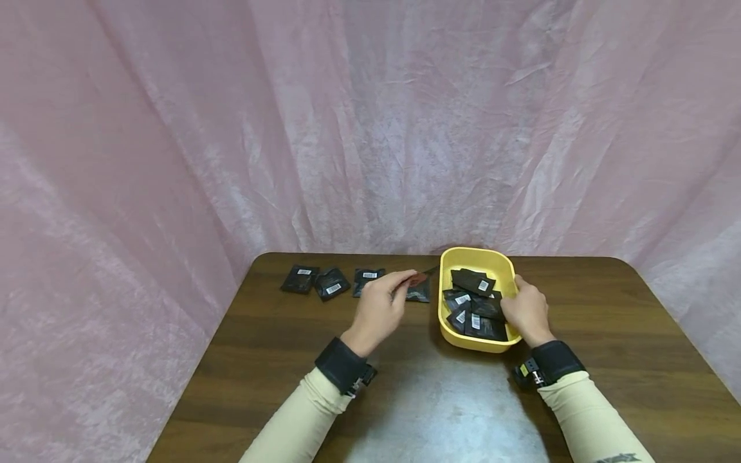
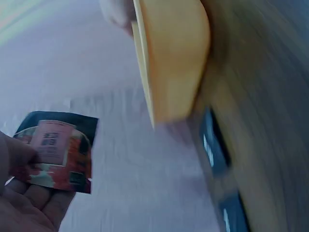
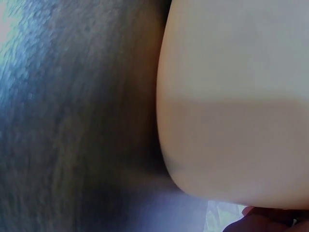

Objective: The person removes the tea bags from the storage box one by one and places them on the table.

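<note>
My left hand [image 1: 379,312] pinches a small flat sachet [image 2: 79,162] between thumb and fingers, in the air just left of the yellow bin [image 1: 471,343]. In the left wrist view the sachet shows a reddish printed face with a pale pink label and a dark edge. My right hand [image 1: 528,312] grips the right side of the bin at its rim, thumb over the inside. Several black sachets [image 1: 486,326] with white barcode labels lie in a loose heap in the bin. The right wrist view is mostly filled by the bin's outer wall [image 3: 231,145].
Along the back of the brown wooden table [image 1: 278,373] lie black sachets: two at the left [image 1: 299,280], close together, one partly behind my left hand [image 1: 366,276], and one [image 1: 419,293] beside the bin. A pink curtain [image 1: 376,128] hangs behind the table's back edge.
</note>
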Available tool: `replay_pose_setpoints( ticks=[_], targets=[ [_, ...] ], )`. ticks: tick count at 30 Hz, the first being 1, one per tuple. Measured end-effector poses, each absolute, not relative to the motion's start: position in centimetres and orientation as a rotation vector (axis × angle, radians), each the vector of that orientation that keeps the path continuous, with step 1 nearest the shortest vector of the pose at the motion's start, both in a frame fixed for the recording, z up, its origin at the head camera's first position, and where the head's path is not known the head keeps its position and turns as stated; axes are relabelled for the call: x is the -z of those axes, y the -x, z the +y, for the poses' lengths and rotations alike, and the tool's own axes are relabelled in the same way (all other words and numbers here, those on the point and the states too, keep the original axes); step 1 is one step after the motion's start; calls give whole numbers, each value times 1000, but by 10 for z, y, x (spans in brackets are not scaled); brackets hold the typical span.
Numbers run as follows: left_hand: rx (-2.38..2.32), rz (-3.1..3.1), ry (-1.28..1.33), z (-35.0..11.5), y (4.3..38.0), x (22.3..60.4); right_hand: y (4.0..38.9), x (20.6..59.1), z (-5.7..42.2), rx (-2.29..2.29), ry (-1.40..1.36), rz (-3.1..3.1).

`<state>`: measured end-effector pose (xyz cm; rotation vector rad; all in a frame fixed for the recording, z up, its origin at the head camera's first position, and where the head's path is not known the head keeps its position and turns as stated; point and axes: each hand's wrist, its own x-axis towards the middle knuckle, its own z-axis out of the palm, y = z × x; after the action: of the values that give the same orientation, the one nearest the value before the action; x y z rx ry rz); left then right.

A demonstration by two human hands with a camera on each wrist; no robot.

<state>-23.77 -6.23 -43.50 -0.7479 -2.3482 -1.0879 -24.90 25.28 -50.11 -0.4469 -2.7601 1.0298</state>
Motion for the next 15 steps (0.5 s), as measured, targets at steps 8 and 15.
replay_pose_setpoints(
  ticks=[8,15],
  targets=[
    [689,-2449,423,-149,237,417,249,498,253,-1017,457,-2765],
    [513,-2641,293,-215,234,421,249,500,250,-981,435,-2775]
  ],
)
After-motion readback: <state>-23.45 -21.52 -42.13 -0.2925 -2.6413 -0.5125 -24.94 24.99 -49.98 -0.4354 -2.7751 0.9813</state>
